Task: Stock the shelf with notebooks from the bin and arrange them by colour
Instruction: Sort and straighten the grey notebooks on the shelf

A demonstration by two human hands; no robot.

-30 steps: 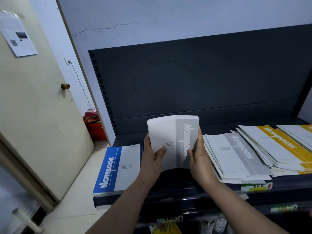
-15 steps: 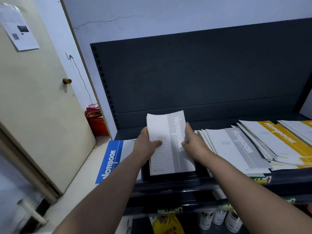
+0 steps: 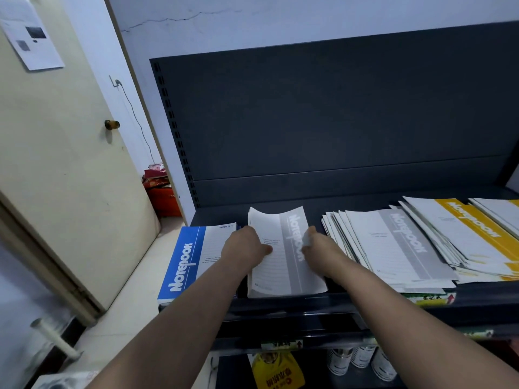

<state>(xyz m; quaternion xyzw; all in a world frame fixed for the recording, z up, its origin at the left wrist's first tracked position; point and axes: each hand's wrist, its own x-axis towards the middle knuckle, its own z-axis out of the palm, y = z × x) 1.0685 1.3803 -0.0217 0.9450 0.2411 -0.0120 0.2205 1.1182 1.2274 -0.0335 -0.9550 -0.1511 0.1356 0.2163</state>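
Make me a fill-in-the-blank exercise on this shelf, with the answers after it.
1. The left hand and the right hand grip the middle stack, whose cover band is ____.
2. The notebook on its left has a ____ band.
3. The notebooks at the right end of the shelf have ____ bands.
4. The fanned pile lies to the ____ of the middle stack.

Missing words: grey; blue; yellow; right
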